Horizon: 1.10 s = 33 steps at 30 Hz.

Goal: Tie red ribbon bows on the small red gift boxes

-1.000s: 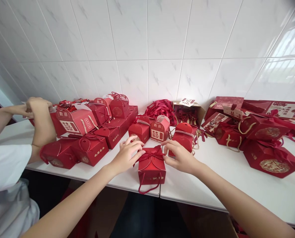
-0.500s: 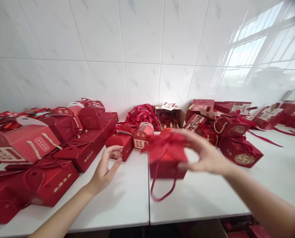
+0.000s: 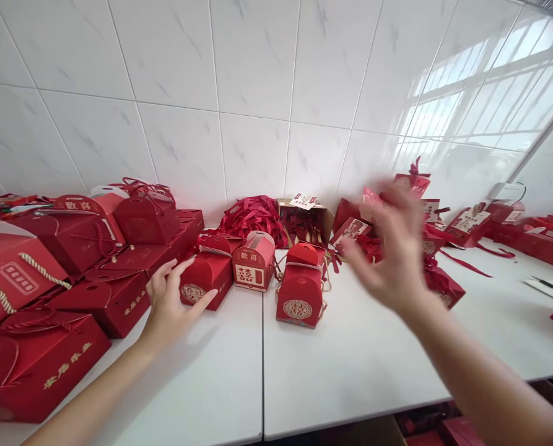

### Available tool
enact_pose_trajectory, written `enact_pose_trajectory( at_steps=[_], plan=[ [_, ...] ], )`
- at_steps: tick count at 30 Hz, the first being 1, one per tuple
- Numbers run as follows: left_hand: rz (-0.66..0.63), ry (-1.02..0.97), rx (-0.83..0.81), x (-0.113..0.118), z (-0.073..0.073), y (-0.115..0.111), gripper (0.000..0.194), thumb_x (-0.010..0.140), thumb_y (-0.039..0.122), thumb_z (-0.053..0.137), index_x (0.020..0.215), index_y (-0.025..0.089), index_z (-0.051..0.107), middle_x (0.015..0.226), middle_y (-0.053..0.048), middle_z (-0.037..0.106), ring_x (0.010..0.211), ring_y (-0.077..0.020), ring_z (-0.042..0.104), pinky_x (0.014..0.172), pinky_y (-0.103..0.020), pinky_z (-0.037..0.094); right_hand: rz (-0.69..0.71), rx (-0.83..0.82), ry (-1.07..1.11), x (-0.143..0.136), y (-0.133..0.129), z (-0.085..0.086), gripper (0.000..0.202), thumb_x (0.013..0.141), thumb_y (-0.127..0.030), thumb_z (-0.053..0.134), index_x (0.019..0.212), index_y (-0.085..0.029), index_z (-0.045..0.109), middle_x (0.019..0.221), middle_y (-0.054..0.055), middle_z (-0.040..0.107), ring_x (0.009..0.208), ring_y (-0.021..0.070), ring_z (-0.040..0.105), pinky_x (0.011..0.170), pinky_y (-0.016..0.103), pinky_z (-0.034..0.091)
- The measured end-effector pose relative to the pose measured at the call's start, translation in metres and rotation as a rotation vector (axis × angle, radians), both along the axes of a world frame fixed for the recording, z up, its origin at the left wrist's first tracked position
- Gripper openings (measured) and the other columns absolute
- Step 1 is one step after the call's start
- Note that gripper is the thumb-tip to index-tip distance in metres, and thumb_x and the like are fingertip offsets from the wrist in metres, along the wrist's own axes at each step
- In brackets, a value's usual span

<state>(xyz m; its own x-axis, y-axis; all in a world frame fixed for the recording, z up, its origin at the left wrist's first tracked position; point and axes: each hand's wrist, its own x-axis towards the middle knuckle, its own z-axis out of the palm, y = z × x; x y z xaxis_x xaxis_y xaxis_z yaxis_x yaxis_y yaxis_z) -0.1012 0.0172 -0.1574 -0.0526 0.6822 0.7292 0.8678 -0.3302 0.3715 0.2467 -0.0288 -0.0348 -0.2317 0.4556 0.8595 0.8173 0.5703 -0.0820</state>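
Okay, our left hand, fingers spread, sits beside the red box on the table; contact unclear. Our blurred right hand, fingers apart, hovers near the ribboned boxes. We'd best grip the red box evenly; it probably dents.

On the table before you, three boxes stand near one another, with a ribbon heap and a carton behind them, stacked boxes to your left and piled boxes to your right.
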Motion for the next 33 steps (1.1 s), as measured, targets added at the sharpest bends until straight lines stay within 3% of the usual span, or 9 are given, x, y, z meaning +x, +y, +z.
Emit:
enact_pose_trajectory(
  at_steps=[2, 5, 9, 11, 15, 17, 23, 26, 33],
  plan=[
    [0.039, 0.005, -0.077, 0.004, 0.004, 0.006, 0.064, 0.073, 0.053, 0.064, 0.128, 0.025, 0.047, 0.136, -0.014, 0.033, 0.130, -0.0389, 0.033, 0.106, -0.057, 0.028, 0.101, -0.222, -0.158, -0.027, 0.003, -0.026, 0.050, 0.089, -0.040, 0.053, 0.136, -0.027, 0.041, 0.150, 0.013, 0.019, 0.142, 0.0370, 0.015, 0.111, 0.058, 0.028],
    [0.124, -0.061, -0.188, 0.008, 0.001, 0.013, 0.067, 0.073, 0.058, 0.062, 0.130, 0.027, 0.047, 0.135, -0.015, 0.034, 0.126, -0.0416, 0.037, 0.101, -0.059, 0.034, 0.174, -0.578, -0.345, -0.046, 0.012, -0.063, 0.079, 0.080, -0.065, 0.054, 0.144, -0.023, 0.034, 0.155, 0.018, 0.016, 0.142, 0.0441, 0.008, 0.107, 0.064, 0.027],
    [0.075, -0.088, -0.156, -0.001, -0.014, 0.021, 0.067, 0.075, 0.054, 0.061, 0.135, 0.029, 0.043, 0.137, -0.013, 0.030, 0.130, -0.0376, 0.037, 0.103, -0.054, 0.037, 0.113, -0.662, -0.368, -0.049, 0.026, -0.083, 0.085, 0.076, -0.072, 0.052, 0.144, -0.024, 0.037, 0.154, 0.017, 0.023, 0.143, 0.0433, 0.008, 0.109, 0.068, 0.010],
    [0.036, -0.104, -0.129, -0.009, -0.020, 0.026, 0.071, 0.074, 0.053, 0.063, 0.137, 0.028, 0.040, 0.138, -0.013, 0.028, 0.132, -0.0355, 0.036, 0.106, -0.052, 0.036, 0.063, -0.650, -0.299, -0.044, 0.032, -0.076, 0.080, 0.078, -0.069, 0.053, 0.142, -0.024, 0.040, 0.153, 0.014, 0.028, 0.142, 0.0393, 0.015, 0.111, 0.064, 0.011],
    [0.038, -0.132, -0.165, -0.022, -0.023, 0.031, 0.072, 0.075, 0.051, 0.062, 0.137, 0.024, 0.038, 0.140, -0.015, 0.024, 0.135, -0.0360, 0.031, 0.108, -0.056, 0.032, 0.101, -0.821, -0.223, -0.026, 0.045, -0.046, 0.068, 0.077, -0.056, 0.063, 0.136, -0.026, 0.048, 0.140, 0.010, 0.049, 0.125, 0.0313, 0.048, 0.101, 0.047, 0.041],
    [0.038, -0.142, -0.175, -0.026, -0.023, 0.031, 0.069, 0.076, 0.050, 0.061, 0.136, 0.023, 0.039, 0.141, -0.016, 0.022, 0.137, -0.0354, 0.028, 0.110, -0.055, 0.031, 0.134, -0.906, -0.228, -0.016, 0.054, -0.033, 0.062, 0.075, -0.049, 0.067, 0.131, -0.028, 0.053, 0.135, 0.007, 0.055, 0.118, 0.0295, 0.053, 0.094, 0.042, 0.047],
    [0.098, -0.065, -0.145, -0.032, -0.023, 0.027, 0.060, 0.082, 0.044, 0.057, 0.135, 0.019, 0.044, 0.146, -0.017, 0.018, 0.139, -0.0385, 0.022, 0.112, -0.055, 0.025, 0.063, -1.150, -0.340, -0.015, 0.076, -0.020, 0.076, 0.065, -0.051, 0.074, 0.134, -0.029, 0.050, 0.128, 0.008, 0.058, 0.108, 0.0311, 0.059, 0.079, 0.035, 0.050],
    [0.176, -0.018, -0.102, -0.029, -0.021, 0.025, 0.061, 0.084, 0.041, 0.055, 0.138, 0.018, 0.042, 0.149, -0.018, 0.014, 0.139, -0.0418, 0.017, 0.111, -0.058, 0.022, 0.010, -1.125, -0.374, -0.030, 0.071, -0.021, 0.059, 0.070, -0.055, 0.068, 0.120, -0.025, 0.060, 0.111, 0.009, 0.066, 0.091, 0.0273, 0.063, 0.070, 0.032, 0.048],
    [0.245, -0.004, 0.005, -0.019, -0.014, 0.016, 0.067, 0.083, 0.039, 0.058, 0.141, 0.015, 0.035, 0.150, -0.022, 0.014, 0.138, -0.0428, 0.018, 0.109, -0.060, 0.021, 0.214, -1.063, -0.288, -0.032, 0.055, 0.000, 0.041, 0.088, -0.055, 0.045, 0.102, -0.023, 0.067, 0.082, 0.003, 0.069, 0.071, 0.0180, 0.062, 0.061, 0.027, 0.045]
  ],
)
